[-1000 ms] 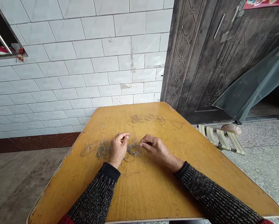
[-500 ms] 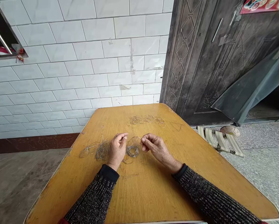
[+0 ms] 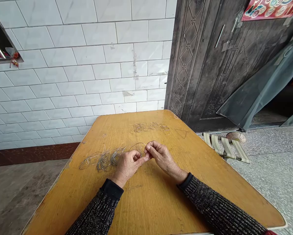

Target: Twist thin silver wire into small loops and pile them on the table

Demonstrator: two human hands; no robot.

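My right hand (image 3: 162, 159) pinches a thin wire (image 3: 137, 144) between thumb and fingertips; the wire arcs away to the left above the knuckles of the other hand. My left hand (image 3: 129, 164) is closed, its thumb and forefinger touching the right fingertips at the wire. Just which strand the left fingers grip is hard to see. Beside the left hand, and partly behind it, lie tangled coils of grey wire (image 3: 103, 160) on the wooden table (image 3: 146, 205).
Toward the far end of the table lie more loose loops of thin brownish wire (image 3: 150, 127), with a bent piece of wire (image 3: 182, 133) to their right. A tiled wall (image 3: 87, 71) stands behind. A strapped stool (image 3: 226, 147) is on the floor at right, near a dark door (image 3: 205, 65).
My left hand has moved right and its fingertips now meet those of my right hand. The view has shifted slightly. The right hand keeps its pinch.
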